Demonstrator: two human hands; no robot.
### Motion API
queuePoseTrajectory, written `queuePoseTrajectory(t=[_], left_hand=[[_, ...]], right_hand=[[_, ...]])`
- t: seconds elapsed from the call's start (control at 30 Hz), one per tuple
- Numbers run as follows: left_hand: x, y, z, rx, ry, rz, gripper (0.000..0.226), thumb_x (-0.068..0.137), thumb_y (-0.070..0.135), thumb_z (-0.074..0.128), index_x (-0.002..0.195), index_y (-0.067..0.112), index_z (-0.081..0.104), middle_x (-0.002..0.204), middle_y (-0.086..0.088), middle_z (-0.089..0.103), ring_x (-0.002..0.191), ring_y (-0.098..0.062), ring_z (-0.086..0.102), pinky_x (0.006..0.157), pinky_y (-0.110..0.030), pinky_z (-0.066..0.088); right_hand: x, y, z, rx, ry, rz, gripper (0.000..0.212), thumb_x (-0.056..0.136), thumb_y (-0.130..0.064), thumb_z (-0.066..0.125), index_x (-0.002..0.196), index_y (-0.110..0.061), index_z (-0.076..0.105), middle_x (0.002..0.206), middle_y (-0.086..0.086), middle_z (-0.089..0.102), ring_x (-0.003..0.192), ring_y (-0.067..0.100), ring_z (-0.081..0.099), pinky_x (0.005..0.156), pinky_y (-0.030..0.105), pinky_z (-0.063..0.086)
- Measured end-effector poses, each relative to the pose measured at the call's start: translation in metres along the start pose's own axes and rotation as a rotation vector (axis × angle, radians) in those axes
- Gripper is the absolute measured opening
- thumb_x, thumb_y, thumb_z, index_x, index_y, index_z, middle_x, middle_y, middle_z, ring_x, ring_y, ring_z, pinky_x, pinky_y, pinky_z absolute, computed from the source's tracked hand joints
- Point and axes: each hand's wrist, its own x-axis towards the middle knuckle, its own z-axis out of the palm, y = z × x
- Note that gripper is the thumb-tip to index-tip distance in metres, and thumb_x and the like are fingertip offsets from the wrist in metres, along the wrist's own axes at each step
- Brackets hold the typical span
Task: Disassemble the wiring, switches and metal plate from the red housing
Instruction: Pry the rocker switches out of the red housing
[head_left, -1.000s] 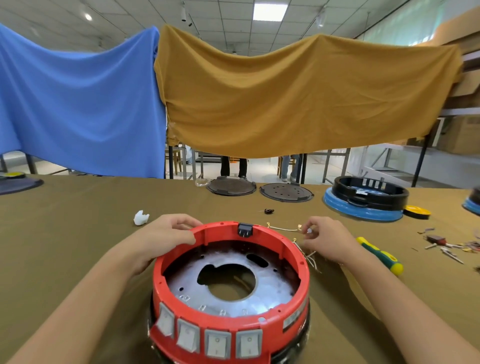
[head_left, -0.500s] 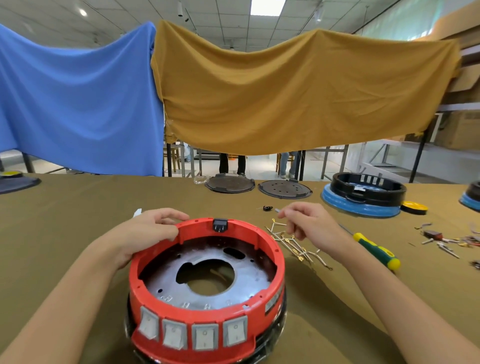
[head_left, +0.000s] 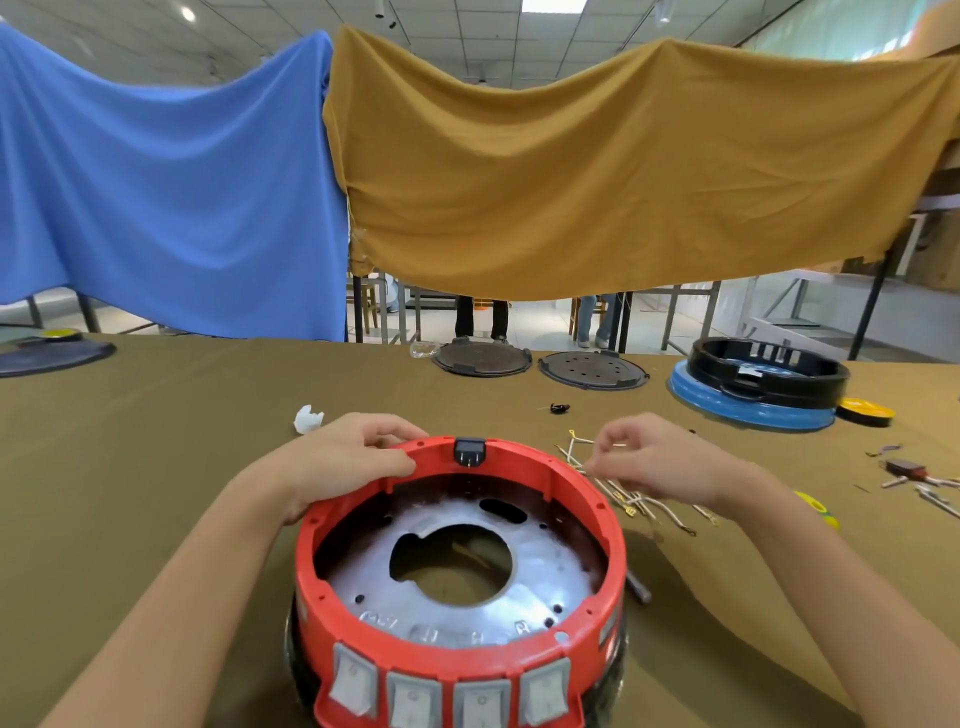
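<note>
Red housing (head_left: 597, 514) sits low in the middle of the frame on the brown table (head_left: 130, 467), with a shiny metal plate (head_left: 550, 577) inside and four gray switches (head_left: 449, 699) along its near side. Left hand (head_left: 343, 462) grips the far rim, fingers curled over it. Right hand (head_left: 660, 457) pinches thin wires (head_left: 623, 499) lying just right of the housing.

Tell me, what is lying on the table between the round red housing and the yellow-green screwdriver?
In the head view, a loose pile of white wires lies between the red housing and the screwdriver, under the right hand.
</note>
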Motion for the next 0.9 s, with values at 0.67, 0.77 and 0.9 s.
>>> queuePoseTrajectory(t=[0.67,0.77,0.9], left_hand=[[0.020,-0.015,0.007,-0.024,-0.044,0.158,0.024,0.078,0.036,0.063,0.099,0.037,0.075,0.103,0.008,0.075,0.098,-0.012,0.070,0.099,-0.036,0.051],[0.022,-0.017,0.006,-0.027,-0.062,0.156,0.024,0.078,0.038,0.062,0.098,0.040,0.074,0.102,0.006,0.075,0.097,-0.015,0.071,0.099,-0.040,0.051],[0.022,-0.018,0.008,-0.059,-0.060,0.159,0.025,0.078,0.035,0.063,0.100,0.033,0.075,0.101,0.001,0.076,0.097,-0.021,0.071,0.100,-0.044,0.051]], right_hand=[[0.058,-0.097,0.075,-0.291,0.058,-0.129,0.042,0.105,-0.035,0.039,0.068,-0.015,0.047,0.068,0.000,0.047,0.063,0.016,0.045,0.055,0.030,0.029],[0.057,-0.096,0.066,-0.120,0.021,-0.078,0.041,0.105,-0.037,0.039,0.073,-0.013,0.048,0.067,0.000,0.042,0.063,0.016,0.039,0.060,0.032,0.029],[0.058,-0.101,0.062,-0.142,-0.133,-0.037,0.040,0.104,-0.035,0.040,0.071,-0.015,0.050,0.072,0.003,0.048,0.067,0.018,0.044,0.068,0.033,0.036]])
